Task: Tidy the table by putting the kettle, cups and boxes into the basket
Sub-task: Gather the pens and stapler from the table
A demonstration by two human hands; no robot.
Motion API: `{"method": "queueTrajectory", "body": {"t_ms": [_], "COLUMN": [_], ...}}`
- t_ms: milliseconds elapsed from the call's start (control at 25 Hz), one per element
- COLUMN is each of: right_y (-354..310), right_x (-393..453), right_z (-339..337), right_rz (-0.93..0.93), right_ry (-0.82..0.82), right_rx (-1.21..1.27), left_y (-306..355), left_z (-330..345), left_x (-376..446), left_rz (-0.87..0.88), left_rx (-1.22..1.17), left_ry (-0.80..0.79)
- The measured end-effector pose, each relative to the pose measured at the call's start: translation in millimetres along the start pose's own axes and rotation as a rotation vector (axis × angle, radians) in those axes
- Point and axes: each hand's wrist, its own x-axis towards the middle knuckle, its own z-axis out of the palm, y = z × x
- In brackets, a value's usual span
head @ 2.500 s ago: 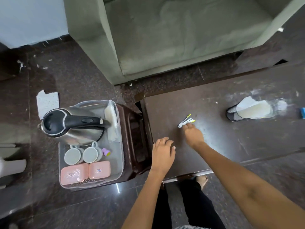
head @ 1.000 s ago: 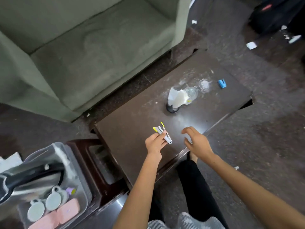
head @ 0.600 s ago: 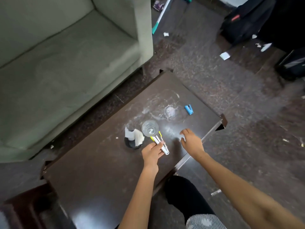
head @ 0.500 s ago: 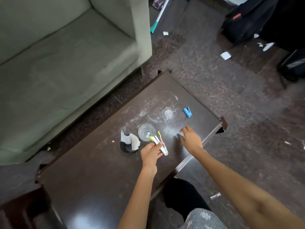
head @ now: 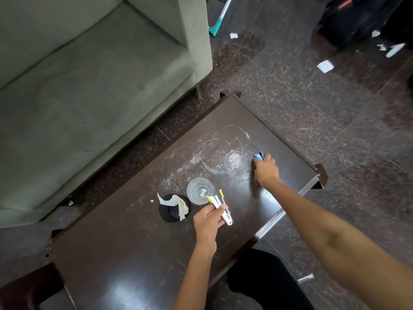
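Right hand (head: 266, 170) has reached the small blue plastic clip (head: 259, 156) — fingers pinching it — while the left hand (head: 209, 220) grips white-and-yellow sachets (head: 220, 204); last bits leaving the worktop (head: 134, 242).

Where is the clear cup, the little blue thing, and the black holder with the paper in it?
clear cup (head: 200, 190): head view, on its see-through bottom.
little blue thing (head: 258, 156): head view, on the blue part showing at the right hand's fingertips.
black holder (head: 166, 214): head view, on its dark base.

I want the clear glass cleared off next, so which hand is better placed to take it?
Probably the left hand: it sits beside the clear glass, though it holds markers. The right hand is farther, on the blue item.
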Motion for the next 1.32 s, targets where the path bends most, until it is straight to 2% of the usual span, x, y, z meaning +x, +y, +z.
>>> {"method": "queueTrajectory", "body": {"t_ms": [240,480,760,960,1120,1320], "right_y": [-10.9,-71.0,-199.5,-318.7,-415.2,-505.7], "right_x": [-71.0,-197.9,-334.8,-439.9,-512.4,-566.3], "right_z": [20.0,27.2,29.5,63.5,107.4,161.3], "right_rz": [-0.19,-0.41,-0.624,-0.773,-0.895,-0.938], "right_ry": [-0.153,-0.221,-0.176,-0.192,-0.273,-0.419], "right_rx": [-0.06,-0.041,-0.006,0.031,0.007,-0.09], "left_y": [-14.2,-24.7,-28.9,-47.5,-75.7,-113.1], "left_z": [-25.2,-103.8,-256.0,-392.5,-505.2,-605.6], "left_x": [-25.9,-73.2,-155.6,-208.9,-239.4,-260.4], "left_rz": [-0.052,-0.051,0.007,0.049,0.062,0.009], "left_rx": [-0.022,-0.045,-0.176,-0.274,-0.384,-0.442], "left_ry": [0.027,0.107,0.217,0.316,0.44,0.597]}}
